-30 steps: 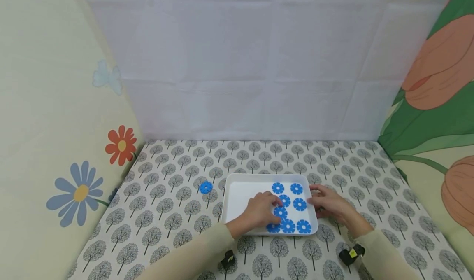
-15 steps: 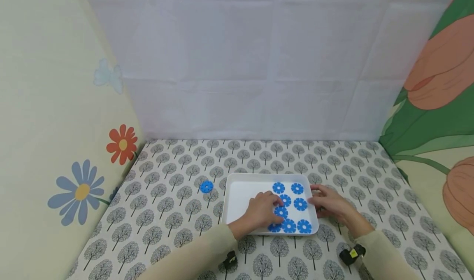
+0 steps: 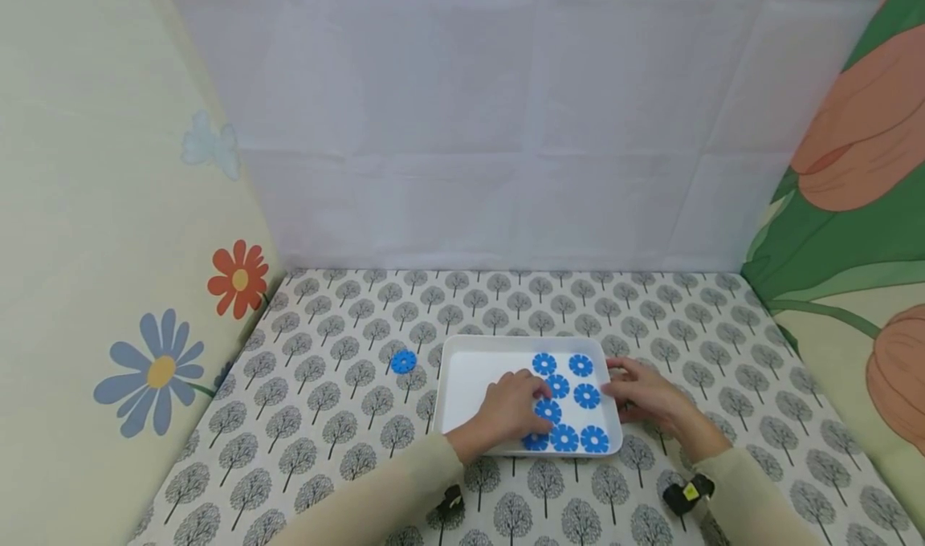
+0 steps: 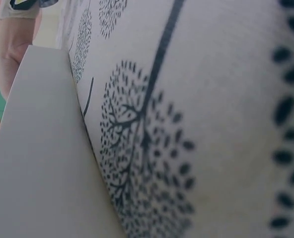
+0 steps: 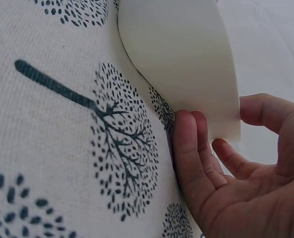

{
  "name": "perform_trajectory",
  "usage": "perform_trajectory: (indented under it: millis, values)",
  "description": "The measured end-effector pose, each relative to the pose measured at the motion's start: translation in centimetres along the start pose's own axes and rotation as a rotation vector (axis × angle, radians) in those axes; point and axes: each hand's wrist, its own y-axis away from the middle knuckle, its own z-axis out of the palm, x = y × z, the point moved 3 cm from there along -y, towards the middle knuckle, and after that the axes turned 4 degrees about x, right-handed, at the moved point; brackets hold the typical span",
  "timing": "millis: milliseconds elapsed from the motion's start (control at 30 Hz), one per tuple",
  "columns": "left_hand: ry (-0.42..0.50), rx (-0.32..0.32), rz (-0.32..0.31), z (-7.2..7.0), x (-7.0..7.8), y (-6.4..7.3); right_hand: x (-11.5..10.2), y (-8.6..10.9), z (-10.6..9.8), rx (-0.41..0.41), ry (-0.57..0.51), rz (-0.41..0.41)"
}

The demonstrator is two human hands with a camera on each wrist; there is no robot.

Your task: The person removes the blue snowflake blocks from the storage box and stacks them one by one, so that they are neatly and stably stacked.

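Observation:
My left hand (image 3: pixel 508 406) reaches into a white tray (image 3: pixel 462 369), its curved thumb and fingers at opposite edges of a blue notched disc (image 3: pixel 548 411). Just below the thumb, another blue notched disc (image 3: pixel 535 442) is partly covered. Several more such discs lie flat in the tray's right half, among them a corner disc (image 3: pixel 594 439). My right hand (image 3: pixel 643 393) grips the tray's right side. In the right wrist view, the thumb is over the rim of the tray (image 5: pixel 186 54) and the fingers lie along the outer wall. The left wrist view shows only the tray's outer side (image 4: pixel 42 148) and cloth.
A lone blue notched disc (image 3: pixel 403 361) lies on the tree-print cloth (image 3: pixel 325 442) left of the tray. A white sheet (image 3: pixel 433 128) hangs behind the table, with flowered panels at both sides. Dark bands (image 3: pixel 686 494) circle both wrists.
Both hands, the tray and the discs keep their places relative to one another. Only the head view shifts very slightly.

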Motion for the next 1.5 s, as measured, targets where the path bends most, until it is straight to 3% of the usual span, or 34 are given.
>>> perform_trajectory:
  millis: [867, 1233, 1500]
  values:
    - [-0.005, 0.004, -0.057, 0.21, 0.43, -0.47, 0.07, 0.2, -0.15, -0.022, -0.004, -0.03]
    - [-0.016, 0.013, -0.038, -0.11, 0.55, -0.16, 0.12, 0.18, -0.05, -0.011, 0.005, -0.018]
    - [-0.115, 0.013, -0.004, -0.16, 0.7, -0.24, 0.11, 0.22, -0.08, -0.018, 0.002, -0.033]
